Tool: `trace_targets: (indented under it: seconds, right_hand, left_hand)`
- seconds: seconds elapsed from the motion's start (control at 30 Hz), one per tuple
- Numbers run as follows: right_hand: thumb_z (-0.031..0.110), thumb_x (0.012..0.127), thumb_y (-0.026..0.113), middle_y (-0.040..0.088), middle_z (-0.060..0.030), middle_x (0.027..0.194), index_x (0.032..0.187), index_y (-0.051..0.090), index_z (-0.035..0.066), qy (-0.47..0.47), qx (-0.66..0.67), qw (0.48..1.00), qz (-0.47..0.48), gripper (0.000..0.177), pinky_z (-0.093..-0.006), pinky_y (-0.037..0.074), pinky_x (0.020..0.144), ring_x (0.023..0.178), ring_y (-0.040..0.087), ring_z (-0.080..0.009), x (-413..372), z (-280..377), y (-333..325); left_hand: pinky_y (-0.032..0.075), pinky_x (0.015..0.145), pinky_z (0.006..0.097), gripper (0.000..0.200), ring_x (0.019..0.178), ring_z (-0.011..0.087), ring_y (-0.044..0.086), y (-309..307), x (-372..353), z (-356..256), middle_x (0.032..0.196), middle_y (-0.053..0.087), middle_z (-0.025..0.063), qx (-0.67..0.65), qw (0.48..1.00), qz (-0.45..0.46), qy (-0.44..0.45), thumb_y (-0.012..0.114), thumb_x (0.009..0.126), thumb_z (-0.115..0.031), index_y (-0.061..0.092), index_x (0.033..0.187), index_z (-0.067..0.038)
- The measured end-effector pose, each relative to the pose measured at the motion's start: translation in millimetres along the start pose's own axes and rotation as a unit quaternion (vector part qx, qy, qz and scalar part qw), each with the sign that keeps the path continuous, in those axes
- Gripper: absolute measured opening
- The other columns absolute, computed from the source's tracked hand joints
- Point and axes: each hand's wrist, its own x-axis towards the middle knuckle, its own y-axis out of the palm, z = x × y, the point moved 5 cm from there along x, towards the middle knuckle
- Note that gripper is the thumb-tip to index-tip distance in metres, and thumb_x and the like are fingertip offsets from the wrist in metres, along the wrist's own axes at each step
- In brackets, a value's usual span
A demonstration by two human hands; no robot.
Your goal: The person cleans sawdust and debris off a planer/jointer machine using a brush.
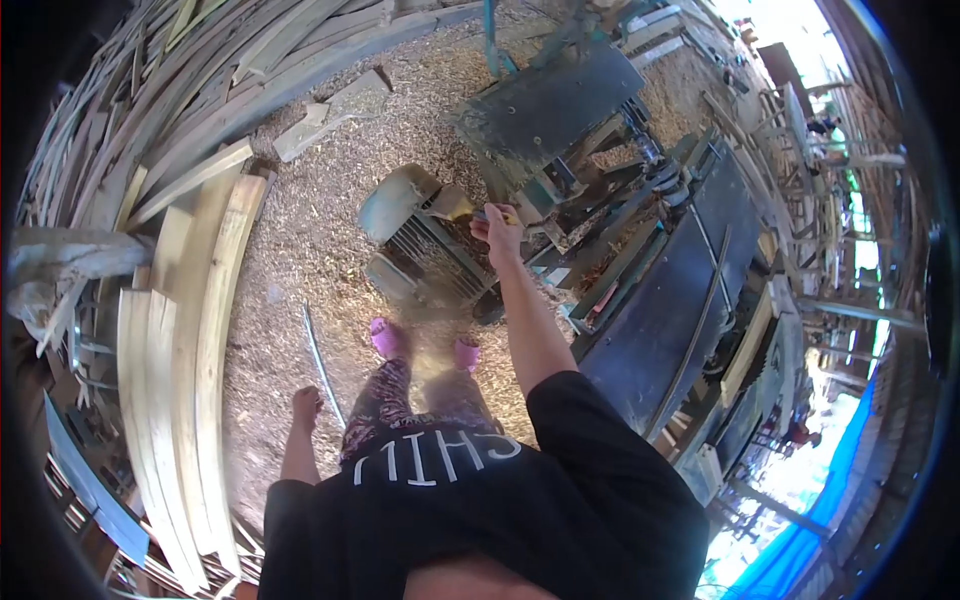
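Observation:
My right hand [497,238] reaches forward over the machine, its fingers closed on a small object with dark and yellow parts, too small to name. Just left of that hand sits a dusty electric motor [430,240] with cooling fins and a rounded greenish cover. Ahead of it is a dark metal machine table [560,105]. My left hand [308,403] hangs low on the left with its fingers curled, and no object shows in it. Near it, a thin pale rod [318,360] lies across the wood shavings.
Long boards [190,350] are stacked on the left, and rough slabs [230,60] pile up behind. A second dark machine table [670,310] stands at right, with a toothed saw blade [768,375] beside it. Shavings [290,230] cover the floor around my pink footwear [382,338].

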Motion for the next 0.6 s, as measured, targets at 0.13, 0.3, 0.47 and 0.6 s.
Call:
trace_targets:
  seconds: [0.13, 0.3, 0.47, 0.6]
  right_hand:
    - [0.022, 0.085, 0.063, 0.062, -0.0107, 0.067, 0.086, 0.058, 0.005, 0.019, -0.136, 0.984, -0.113, 0.018, -0.0315, 0.053, 0.049, 0.057, 0.064, -0.0188, -5, 10, -61]
    - [0.02, 0.083, 0.062, 0.062, -0.0102, 0.067, 0.077, 0.058, 0.003, -0.244, -0.43, 0.86, -0.124, 0.019, -0.0326, 0.052, 0.052, 0.062, 0.065, -0.0219, -17, 49, -61]
    - [0.017, 0.086, 0.061, 0.063, -0.0127, 0.073, 0.093, 0.055, 0.004, 0.033, 0.058, 0.998, -0.009, 0.016, -0.0366, 0.058, 0.056, 0.062, 0.065, -0.024, 10, -17, -18]
    - [0.013, 0.084, 0.059, 0.06, -0.012, 0.068, 0.083, 0.056, 0.002, 0.02, -0.156, 0.985, -0.066, 0.012, -0.033, 0.048, 0.039, 0.049, 0.059, -0.0199, 10, 17, -73]
  left_hand:
    - [0.039, 0.045, 0.0239, 0.025, 0.057, 0.0113, 0.054, -5, -11, -1, 0.074, 0.055, 0.0033, -0.013, 0.999, -0.034, 0.006, 0.058, 0.088, -0.018, 0.058, 0.108, -0.003]
    - [0.039, 0.042, 0.0243, 0.027, 0.057, 0.0125, 0.056, -14, -6, 21, 0.077, 0.057, 0.005, 0.007, 0.999, -0.052, -0.007, 0.06, 0.089, -0.02, 0.058, 0.111, -0.004]
    - [0.036, 0.038, 0.0225, 0.031, 0.052, 0.0107, 0.054, -18, -17, 28, 0.069, 0.054, 0.0021, -0.026, 0.997, -0.068, -0.018, 0.06, 0.089, -0.02, 0.058, 0.109, 0.003]
    - [0.037, 0.04, 0.0225, 0.034, 0.055, 0.0106, 0.055, -19, -31, 20, 0.072, 0.055, 0.0027, -0.079, 0.994, -0.072, 0.036, 0.06, 0.088, -0.019, 0.056, 0.113, 0.004]
